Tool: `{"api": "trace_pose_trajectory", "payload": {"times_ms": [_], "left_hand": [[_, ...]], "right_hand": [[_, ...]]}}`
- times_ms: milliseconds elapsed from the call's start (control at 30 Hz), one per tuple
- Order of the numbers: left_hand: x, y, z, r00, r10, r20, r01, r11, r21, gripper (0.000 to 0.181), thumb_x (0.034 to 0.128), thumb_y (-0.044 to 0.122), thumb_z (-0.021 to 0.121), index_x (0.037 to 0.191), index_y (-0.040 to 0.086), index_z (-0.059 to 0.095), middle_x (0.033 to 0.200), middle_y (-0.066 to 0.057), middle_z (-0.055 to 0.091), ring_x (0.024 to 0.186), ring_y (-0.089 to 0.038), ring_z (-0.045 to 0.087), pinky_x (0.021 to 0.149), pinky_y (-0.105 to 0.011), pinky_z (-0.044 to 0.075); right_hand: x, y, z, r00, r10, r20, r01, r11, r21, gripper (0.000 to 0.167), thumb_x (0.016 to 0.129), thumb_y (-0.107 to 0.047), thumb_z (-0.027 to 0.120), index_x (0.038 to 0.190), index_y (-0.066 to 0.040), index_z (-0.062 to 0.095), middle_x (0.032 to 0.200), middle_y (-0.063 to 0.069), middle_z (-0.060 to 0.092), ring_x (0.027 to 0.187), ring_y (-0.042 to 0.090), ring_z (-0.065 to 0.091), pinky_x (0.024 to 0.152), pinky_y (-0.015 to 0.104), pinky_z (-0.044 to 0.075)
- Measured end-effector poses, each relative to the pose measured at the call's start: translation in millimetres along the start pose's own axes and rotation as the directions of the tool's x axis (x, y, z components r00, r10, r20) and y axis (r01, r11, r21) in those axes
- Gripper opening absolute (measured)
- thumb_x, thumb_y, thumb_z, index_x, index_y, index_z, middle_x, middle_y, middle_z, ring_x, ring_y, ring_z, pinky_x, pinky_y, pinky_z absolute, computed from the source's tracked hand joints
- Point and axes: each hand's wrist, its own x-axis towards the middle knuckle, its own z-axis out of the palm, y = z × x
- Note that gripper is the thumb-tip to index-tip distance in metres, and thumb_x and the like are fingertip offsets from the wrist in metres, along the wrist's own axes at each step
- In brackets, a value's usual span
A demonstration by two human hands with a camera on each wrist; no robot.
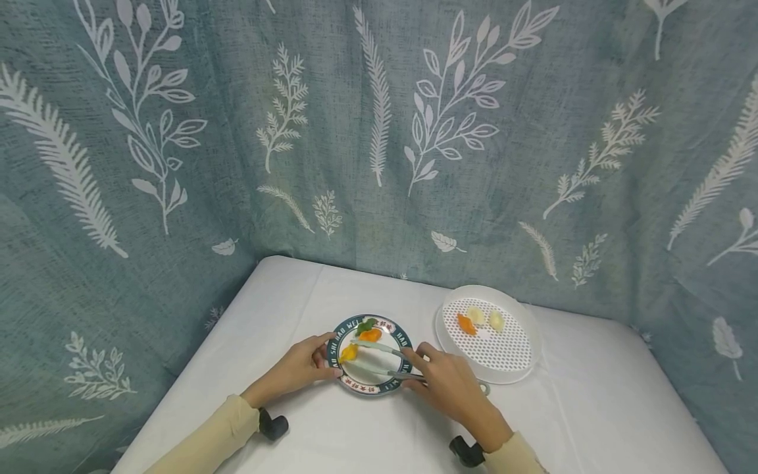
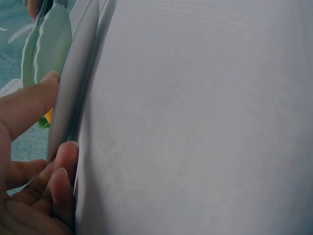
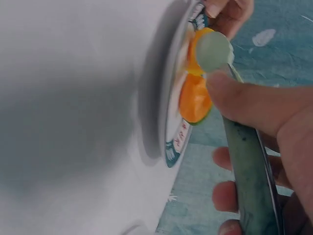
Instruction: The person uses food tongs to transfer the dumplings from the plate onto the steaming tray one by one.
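My left hand (image 1: 297, 366) grips the left rim of a round plate (image 1: 368, 393) with a dark green lettered border. In the left wrist view its thumb lies along the rim, and fingers (image 2: 66, 156) curl beneath. My right hand (image 1: 451, 385) holds pale green tongs (image 1: 379, 346), whose arms stand apart over the plate. On the plate are a yellow piece (image 1: 348, 353), an orange piece (image 1: 370, 335) and a green piece (image 1: 366, 325). One tong tip is beside the yellow piece; whether it touches it I cannot tell.
Right of the plate stands a white round tray with a perforated base (image 1: 503, 355). An orange piece (image 1: 466, 324) and two pale yellow pieces (image 1: 496, 321) lie in it. A white cloth (image 1: 284, 296) covers the table, and a patterned curtain (image 1: 355, 217) hangs behind.
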Motion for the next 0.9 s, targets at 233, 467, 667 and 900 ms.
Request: {"api": "trace_pose_trajectory", "payload": {"times_ms": [233,467,667,900], "left_hand": [[0.6,0.8,1.0,1.000,-0.010,-0.001,0.010,1.000,0.017,0.086,0.0822,0.039,0.088,0.150,0.003,0.050,0.096,0.002,0.059,0.077,-0.013,0.054,0.063,-0.025,0.047],[0.6,0.8,1.1,1.000,-0.020,-0.002,0.020,1.000,0.008,0.085,0.0820,0.038,0.088,0.150,0.004,0.050,0.096,0.002,0.058,0.077,-0.013,0.054,0.063,-0.025,0.047],[0.8,-0.4,1.7,1.000,-0.022,-0.006,0.022,1.000,0.010,0.084,0.0816,0.038,0.088,0.150,0.005,0.051,0.096,0.002,0.058,0.077,-0.013,0.054,0.063,-0.025,0.046],[0.2,-1.0,1.3,1.000,-0.014,-0.010,0.014,1.000,0.009,0.084,0.0820,0.038,0.088,0.150,0.005,0.051,0.097,0.001,0.058,0.078,-0.013,0.053,0.063,-0.025,0.046]], "right_hand": [[-5.4,5.6,-10.3,0.998,-0.012,0.062,0.010,0.999,0.031,0.052,0.082,-0.048,0.084,0.128,-0.025,0.072,0.102,-0.005,0.065,0.057,0.004,0.040,0.051,0.020,0.036],[-4.4,5.1,-10.4,0.999,-0.035,0.026,0.034,0.999,0.014,0.052,0.081,-0.044,0.086,0.127,-0.025,0.071,0.100,-0.005,0.064,0.059,0.004,0.041,0.051,0.020,0.036],[2.3,3.0,-5.3,0.998,-0.068,-0.019,0.067,0.997,-0.038,0.051,0.080,-0.043,0.087,0.125,-0.025,0.070,0.098,-0.006,0.062,0.060,0.004,0.043,0.051,0.020,0.036],[11.7,3.2,-1.9,0.996,-0.082,-0.031,0.080,0.995,-0.055,0.053,0.081,-0.043,0.087,0.127,-0.024,0.071,0.098,-0.004,0.063,0.060,0.005,0.044,0.050,0.021,0.036]]}}
